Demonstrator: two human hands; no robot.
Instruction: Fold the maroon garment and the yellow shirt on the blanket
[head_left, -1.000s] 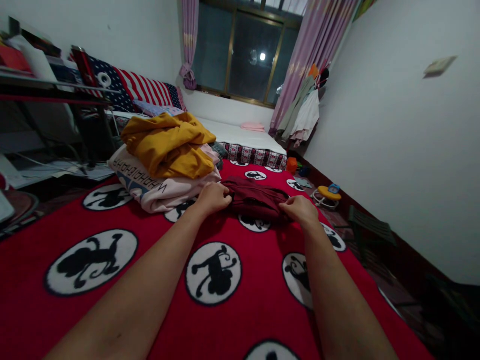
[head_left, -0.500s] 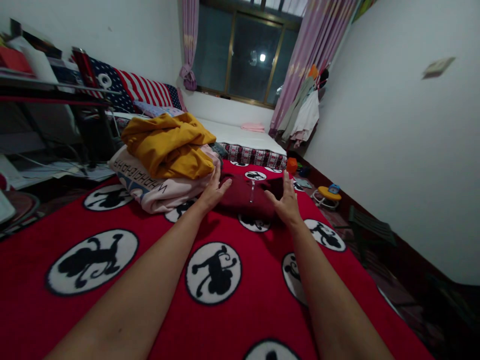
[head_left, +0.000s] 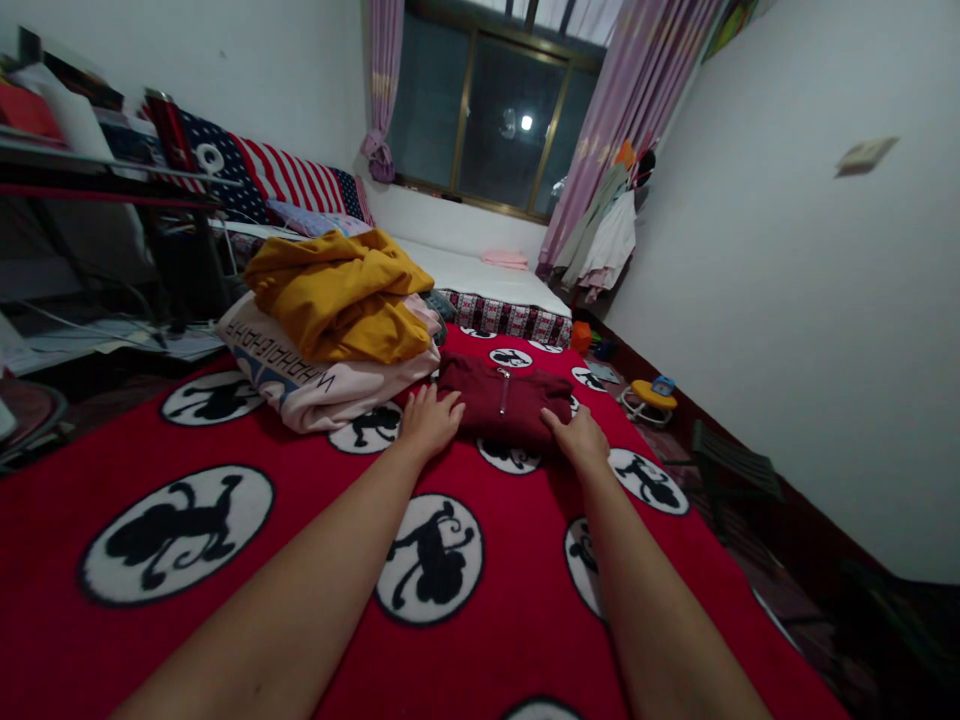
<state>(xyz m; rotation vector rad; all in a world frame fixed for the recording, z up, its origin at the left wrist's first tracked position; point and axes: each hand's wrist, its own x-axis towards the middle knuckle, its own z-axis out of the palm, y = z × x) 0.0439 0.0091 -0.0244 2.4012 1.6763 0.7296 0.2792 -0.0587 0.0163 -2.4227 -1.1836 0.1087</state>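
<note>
A maroon garment [head_left: 480, 405] with a short silver zipper lies folded into a compact bundle on the red blanket [head_left: 315, 560]. At its left end, my left hand [head_left: 432, 424] rests low with fingers stretched out, the thumb side against the cloth. My right hand [head_left: 583, 438] is at the right end; its thumb touches the near corner, and the other fingers are partly hidden but apart from the thumb. Left of the bundle is a heap of clothes, with a mustard-yellow garment [head_left: 345, 295] on top of a pale pink one with black lettering [head_left: 330, 385].
A cluttered desk [head_left: 112, 185] stands at the left. Beyond the blanket is a bed or bench with a white top [head_left: 450, 262]. On the right floor are a yellow-topped stool [head_left: 654, 394] and a dark folding stool [head_left: 739, 460]. Clothes [head_left: 611, 240] hang by the curtain.
Both hands have come down and back toward me, from raised above the maroon garment's ends to its near corners. The garment now looks thicker and more compact.
</note>
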